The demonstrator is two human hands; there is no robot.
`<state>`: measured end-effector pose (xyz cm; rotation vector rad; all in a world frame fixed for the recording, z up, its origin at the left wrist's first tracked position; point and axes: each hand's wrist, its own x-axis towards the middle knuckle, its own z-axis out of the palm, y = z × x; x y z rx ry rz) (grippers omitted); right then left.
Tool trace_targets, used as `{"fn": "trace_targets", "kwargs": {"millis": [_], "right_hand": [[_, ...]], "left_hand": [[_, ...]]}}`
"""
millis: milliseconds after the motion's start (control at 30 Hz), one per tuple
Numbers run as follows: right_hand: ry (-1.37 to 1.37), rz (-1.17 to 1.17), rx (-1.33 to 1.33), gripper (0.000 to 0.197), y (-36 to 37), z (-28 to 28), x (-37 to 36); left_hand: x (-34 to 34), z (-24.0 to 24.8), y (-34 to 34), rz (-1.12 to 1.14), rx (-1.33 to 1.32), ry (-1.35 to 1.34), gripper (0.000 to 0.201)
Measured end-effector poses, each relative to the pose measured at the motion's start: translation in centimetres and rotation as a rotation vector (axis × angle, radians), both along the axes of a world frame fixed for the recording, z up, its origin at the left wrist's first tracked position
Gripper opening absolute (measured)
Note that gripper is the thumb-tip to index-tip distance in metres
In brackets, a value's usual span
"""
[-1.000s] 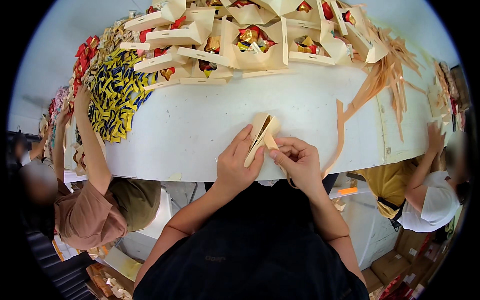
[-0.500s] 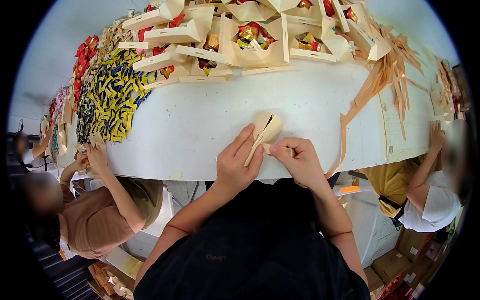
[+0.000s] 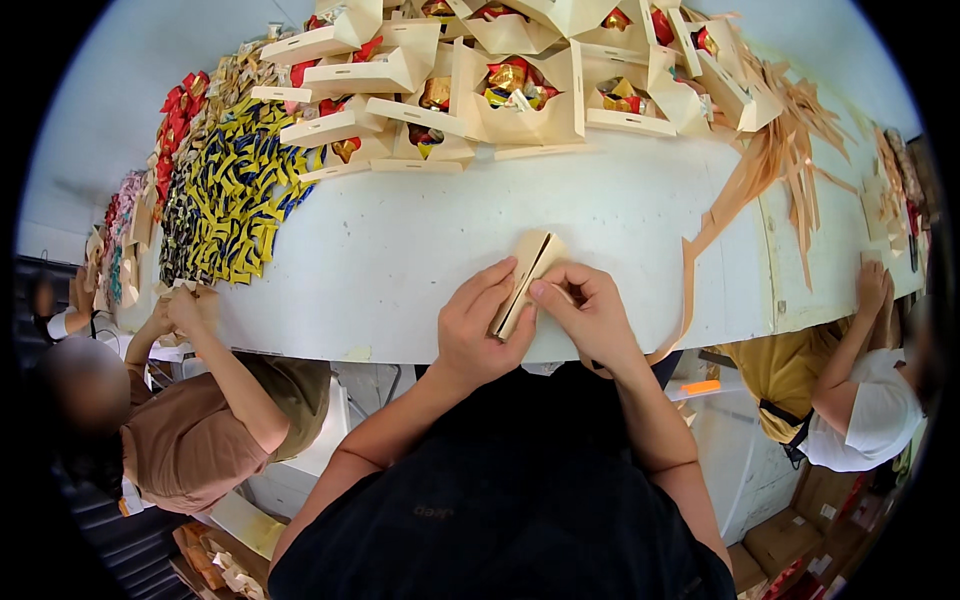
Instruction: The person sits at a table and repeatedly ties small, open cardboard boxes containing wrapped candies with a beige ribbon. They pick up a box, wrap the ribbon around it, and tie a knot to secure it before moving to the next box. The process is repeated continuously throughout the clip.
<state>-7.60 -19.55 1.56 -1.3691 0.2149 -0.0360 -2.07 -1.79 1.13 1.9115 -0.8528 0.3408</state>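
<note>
A cream paper gift box, folded and tilted, is held between both hands just above the table's near edge. A dark narrow gap runs along its upper side. My left hand is closed round its left side and lower end. With thumb and bent fingers my right hand pinches the right side near the middle. The right fingertips are partly hidden behind the box. What is inside the box cannot be seen.
Open cream boxes holding wrapped sweets stand along the table's far side. Yellow-and-blue sweets lie heaped at left, peach ribbons at right. One co-worker works at left, another at right.
The two sides of the box have come closer together and it looks narrower. My right hand has moved slightly up and left, its thumb now against the box's side.
</note>
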Motion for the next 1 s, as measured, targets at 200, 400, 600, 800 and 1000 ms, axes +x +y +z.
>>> {"fn": "trace_targets", "kwargs": {"millis": [200,400,600,800,1000], "right_hand": [[0.061,0.048,-0.145,0.014,-0.4,0.5,-0.3],[0.045,-0.041,-0.324,0.038,0.1,0.9,-0.2],[0.101,-0.156,-0.807,0.052,0.3,2.8,0.0],[0.061,-0.173,-0.778,0.044,0.5,2.5,0.0],[0.042,-0.195,-0.740,0.045,0.9,1.9,-0.4]], "left_hand": [[2.3,-0.4,0.8,-0.127,-0.145,0.292,0.005],[1.5,0.5,0.0,-0.096,-0.083,0.407,0.008],[2.8,-0.2,2.1,-0.102,-0.412,0.854,0.013],[5.6,-0.3,7.9,0.420,-0.517,0.487,0.019],[-1.0,-1.0,6.7,0.047,-0.130,0.595,0.024]]}}
